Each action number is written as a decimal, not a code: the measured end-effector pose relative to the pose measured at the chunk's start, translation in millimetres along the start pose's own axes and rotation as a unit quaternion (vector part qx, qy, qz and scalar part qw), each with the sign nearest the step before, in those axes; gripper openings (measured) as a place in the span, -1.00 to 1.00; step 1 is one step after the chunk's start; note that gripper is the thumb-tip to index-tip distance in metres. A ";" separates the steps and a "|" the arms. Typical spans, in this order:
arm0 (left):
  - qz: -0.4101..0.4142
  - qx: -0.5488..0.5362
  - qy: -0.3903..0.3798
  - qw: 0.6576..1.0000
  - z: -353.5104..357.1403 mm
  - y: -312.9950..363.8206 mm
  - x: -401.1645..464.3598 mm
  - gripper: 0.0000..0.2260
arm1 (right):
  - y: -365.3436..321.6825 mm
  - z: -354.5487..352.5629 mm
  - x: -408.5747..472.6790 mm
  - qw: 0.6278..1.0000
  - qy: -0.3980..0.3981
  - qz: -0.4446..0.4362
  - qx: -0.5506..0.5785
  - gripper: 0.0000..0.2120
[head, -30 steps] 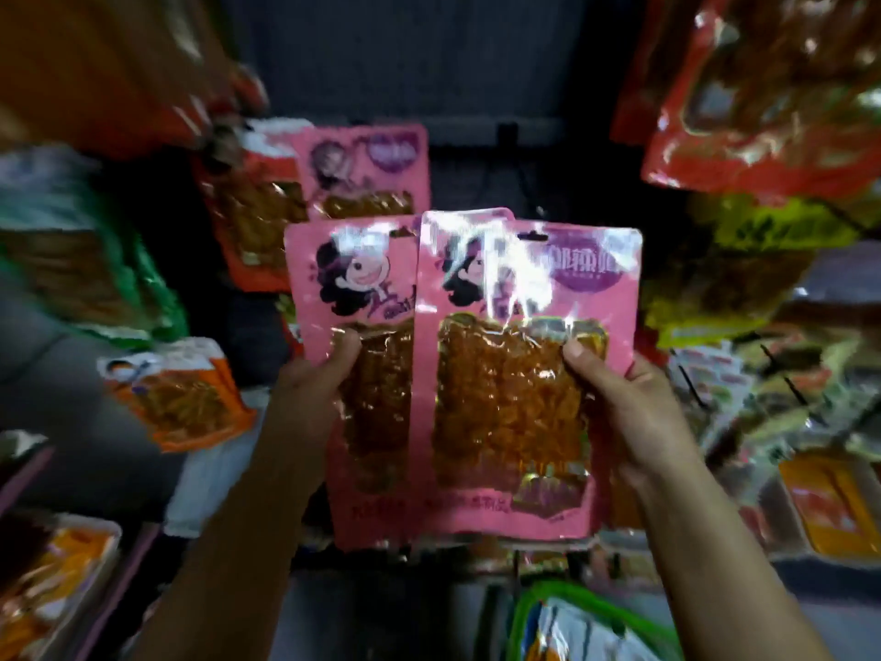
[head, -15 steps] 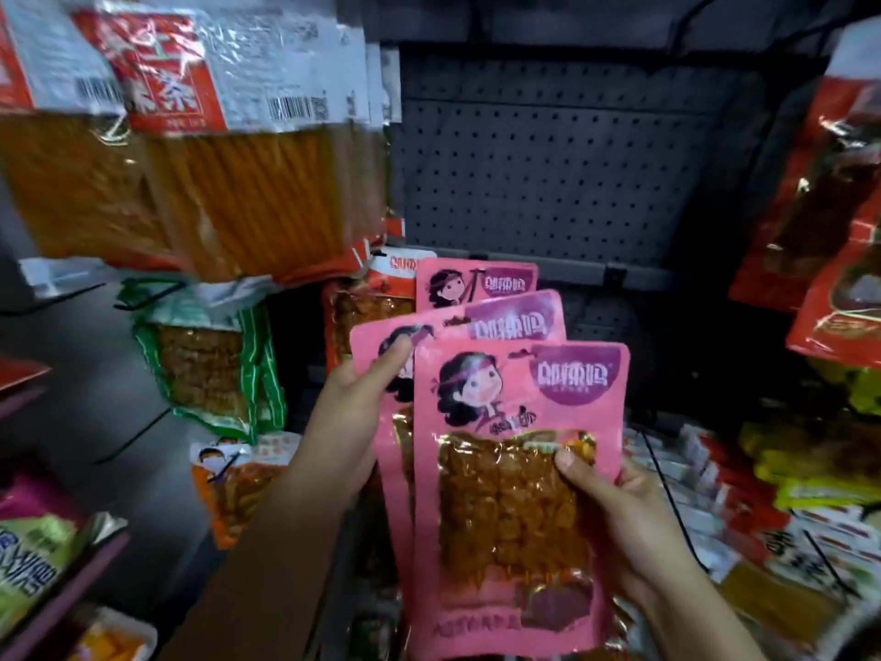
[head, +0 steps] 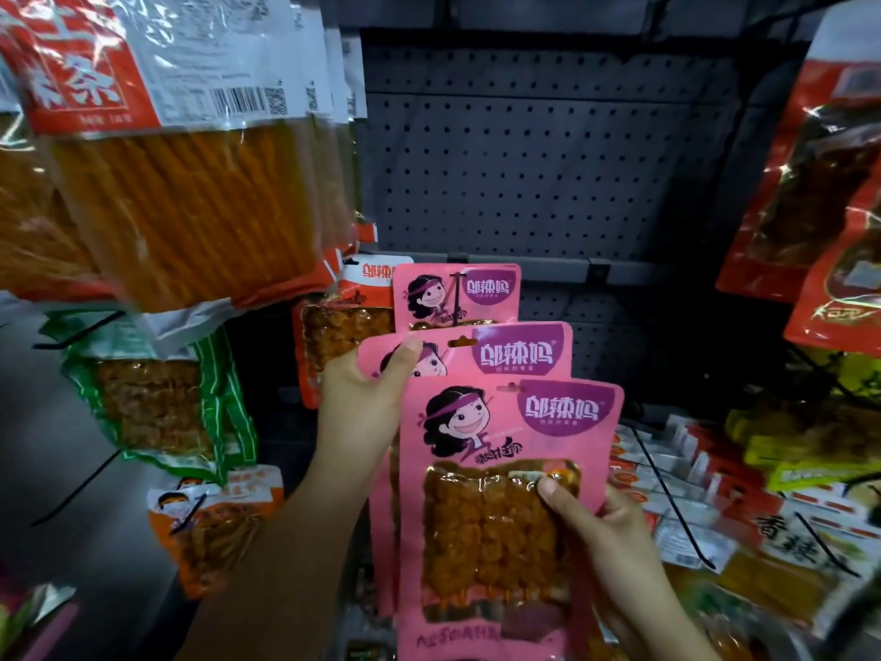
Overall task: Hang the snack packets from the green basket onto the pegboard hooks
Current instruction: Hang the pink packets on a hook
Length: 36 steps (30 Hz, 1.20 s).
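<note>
Packets raised toward perforated pegboard (head: 548, 174) | left hand (head: 362, 403), right hand (head: 605, 531) pinch glossy pink packets (head: 505, 493)

We read 邬辣妈 in white on a purple badge on the front pink packet (head: 510, 469), and the same on the second pink packet (head: 517, 355) behind it and the hung pink packet (head: 457, 293). The orange-and-white packet (head: 367, 279) beside that shows 邬辣 in red. A large red-label packet (head: 143, 88) top left carries 条 plus a barcode. Lower right, a white packet (head: 782, 541) reads 香辣. Smaller print is illegible.
</note>
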<state>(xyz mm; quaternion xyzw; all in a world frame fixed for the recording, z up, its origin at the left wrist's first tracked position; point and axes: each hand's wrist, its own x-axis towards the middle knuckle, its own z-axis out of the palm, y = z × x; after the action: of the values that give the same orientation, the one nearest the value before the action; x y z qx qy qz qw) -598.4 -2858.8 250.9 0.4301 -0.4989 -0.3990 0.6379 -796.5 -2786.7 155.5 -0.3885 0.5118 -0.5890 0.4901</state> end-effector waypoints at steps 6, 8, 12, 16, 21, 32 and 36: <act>0.049 0.057 -0.017 0.997 -2.8 -3.9 0.1 -0.89 | 9.6 3.3 -4.0 1.000 0.003 -0.005 -0.028 -0.65; 0.056 0.065 -0.012 0.996 -3.2 -6.6 -0.7 -0.88 | 10.4 2.6 -4.3 0.999 0.004 -0.009 -0.032 -0.68; 0.050 0.053 0.006 0.997 -9.2 -14.2 0.4 -0.87 | 9.6 3.4 -5.0 1.000 -0.004 -0.010 -0.024 -0.72; 0.022 0.048 0.011 0.999 -9.6 -21.3 3.5 -0.87 | 9.6 3.4 -6.6 1.000 -0.015 -0.016 -0.014 -0.86; 0.025 0.042 0.003 0.999 -11.2 -28.5 7.0 -0.90 | 11.5 1.2 -3.2 1.000 -0.014 -0.020 -0.013 -0.86; 0.071 0.072 -0.049 0.994 -11.4 -36.3 33.0 -0.88 | -7.2 6.3 27.0 0.992 0.029 -0.091 -0.084 -0.81; 0.055 0.057 -0.091 0.993 -9.2 -41.7 54.6 -0.91 | -11.9 10.7 46.8 0.993 0.044 -0.081 -0.074 -0.96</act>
<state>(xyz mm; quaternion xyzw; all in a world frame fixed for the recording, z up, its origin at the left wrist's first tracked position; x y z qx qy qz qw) -582.7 -2921.7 226.3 0.3996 -0.5992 -0.3721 0.5855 -798.5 -2834.8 167.0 -0.4372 0.5419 -0.6042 0.3876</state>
